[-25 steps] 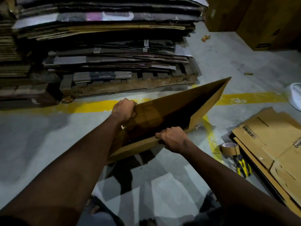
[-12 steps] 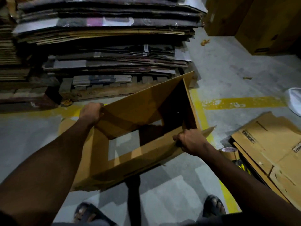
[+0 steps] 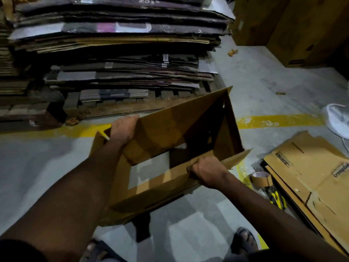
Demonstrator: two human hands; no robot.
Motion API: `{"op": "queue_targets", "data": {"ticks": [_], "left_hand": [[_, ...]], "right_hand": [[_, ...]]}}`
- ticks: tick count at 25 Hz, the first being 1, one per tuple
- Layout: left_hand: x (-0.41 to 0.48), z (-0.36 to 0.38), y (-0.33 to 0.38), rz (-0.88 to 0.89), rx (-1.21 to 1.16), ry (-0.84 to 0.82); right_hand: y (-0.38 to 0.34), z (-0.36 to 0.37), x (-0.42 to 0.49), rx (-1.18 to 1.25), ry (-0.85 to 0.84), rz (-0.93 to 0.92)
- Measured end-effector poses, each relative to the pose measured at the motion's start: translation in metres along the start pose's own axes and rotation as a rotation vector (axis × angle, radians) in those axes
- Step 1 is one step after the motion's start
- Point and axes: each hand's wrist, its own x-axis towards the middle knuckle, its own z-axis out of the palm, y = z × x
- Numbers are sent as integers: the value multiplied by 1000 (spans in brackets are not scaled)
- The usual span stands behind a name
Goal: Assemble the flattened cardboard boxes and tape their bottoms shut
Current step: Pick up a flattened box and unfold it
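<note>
I hold a brown cardboard box point(image 3: 181, 125) above the grey floor, spread into an open rectangle so the floor shows through its middle. My left hand point(image 3: 123, 128) grips the far wall's top edge at the left corner. My right hand point(image 3: 206, 172) grips the near wall's edge, fingers curled over it. A roll of brown tape point(image 3: 261, 179) lies on the floor to the right, beside a yellow-and-black tool point(image 3: 276, 198).
A tall stack of flattened cardboard point(image 3: 117, 53) sits on a wooden pallet point(image 3: 122, 110) behind the box. More flattened boxes point(image 3: 309, 178) lie at the right. Large brown cartons point(image 3: 302, 29) stand at the back right. Yellow floor lines point(image 3: 279, 120) cross under the box. My sandalled feet point(image 3: 245, 241) are below.
The box went from nearly flat to a spread-open rectangle. My left hand pulled the far wall out to the left, and my right hand kept hold of the near wall.
</note>
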Motion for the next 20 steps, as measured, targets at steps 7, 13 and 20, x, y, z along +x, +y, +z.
{"op": "queue_targets", "data": {"ticks": [7,13,20], "left_hand": [[-5,10,-70,-101,39,-23],[-7,16,-55,-54,48,-36],[-68,20,-84,-291,123,-3]], "right_hand": [[29,3,-23,-72,-56,57],[34,7,-27,-15,-94,47],[8,0,-9,236,-283,40]]}}
